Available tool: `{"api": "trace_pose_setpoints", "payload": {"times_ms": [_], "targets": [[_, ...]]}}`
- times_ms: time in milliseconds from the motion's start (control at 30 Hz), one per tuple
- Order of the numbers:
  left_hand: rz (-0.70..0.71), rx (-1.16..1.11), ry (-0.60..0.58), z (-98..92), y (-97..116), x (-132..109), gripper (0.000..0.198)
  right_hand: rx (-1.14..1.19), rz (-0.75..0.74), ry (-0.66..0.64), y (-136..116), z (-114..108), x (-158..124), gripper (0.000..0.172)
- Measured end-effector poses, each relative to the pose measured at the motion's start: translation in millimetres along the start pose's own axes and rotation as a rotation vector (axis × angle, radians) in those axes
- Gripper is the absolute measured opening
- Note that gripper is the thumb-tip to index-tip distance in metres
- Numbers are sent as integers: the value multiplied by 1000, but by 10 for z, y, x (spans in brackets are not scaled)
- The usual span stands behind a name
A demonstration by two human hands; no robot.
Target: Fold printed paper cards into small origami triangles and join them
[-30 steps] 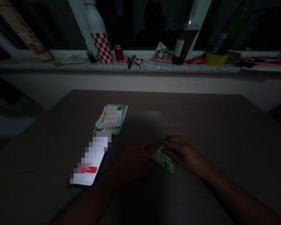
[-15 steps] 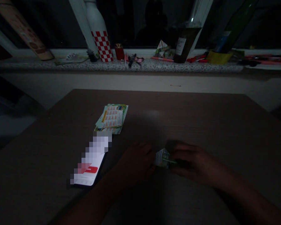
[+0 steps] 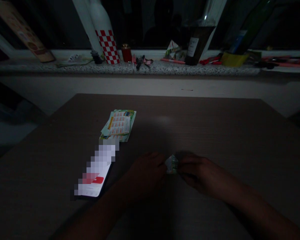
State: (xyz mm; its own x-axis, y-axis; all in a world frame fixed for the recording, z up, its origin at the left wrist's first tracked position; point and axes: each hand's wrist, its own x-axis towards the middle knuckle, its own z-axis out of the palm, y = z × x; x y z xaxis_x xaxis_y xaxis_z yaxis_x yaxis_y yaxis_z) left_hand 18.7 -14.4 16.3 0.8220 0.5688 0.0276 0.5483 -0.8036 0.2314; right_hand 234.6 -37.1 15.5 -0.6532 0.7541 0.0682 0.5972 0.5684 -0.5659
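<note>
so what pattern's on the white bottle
The tall white bottle has a red-and-white checked band; head view.

Deep gloom is covering everything. The phone screen (image 3: 95,181) at eight o'clock is glowing brightest, its upper part pixelated. A faint pale patch is lying on the table (image 3: 215,126) near centre. The left hand (image 3: 145,173) and right hand (image 3: 197,171) are reading as near-black shapes; the folded paper (image 3: 171,164) between them is catching slight light. At twelve o'clock, lens distortion is tilting the windowsill bottles (image 3: 106,40) outward.

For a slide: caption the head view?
Left hand and right hand pinch a small folded paper on a table, near a lit phone and leaflets.
</note>
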Motion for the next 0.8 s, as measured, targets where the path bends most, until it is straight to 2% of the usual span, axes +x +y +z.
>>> {"api": "trace_pose_setpoints", "payload": {"times_ms": [167, 433, 600, 800], "targets": [[-6, -24, -16, 23, -10, 40, 14, -24, 6, 60, 8, 12, -15, 28], [-156, -156, 42, 160, -11, 103, 18, -43, 62, 125, 84, 60, -7, 31], [-210, -182, 36, 167, 8, 137, 17, 36, 56, 162, 112, 58, 28, 28], [-224, -182, 18, 163, -1, 153, 18, 97, 8, 191, 141, 88, 63, 43]]}}
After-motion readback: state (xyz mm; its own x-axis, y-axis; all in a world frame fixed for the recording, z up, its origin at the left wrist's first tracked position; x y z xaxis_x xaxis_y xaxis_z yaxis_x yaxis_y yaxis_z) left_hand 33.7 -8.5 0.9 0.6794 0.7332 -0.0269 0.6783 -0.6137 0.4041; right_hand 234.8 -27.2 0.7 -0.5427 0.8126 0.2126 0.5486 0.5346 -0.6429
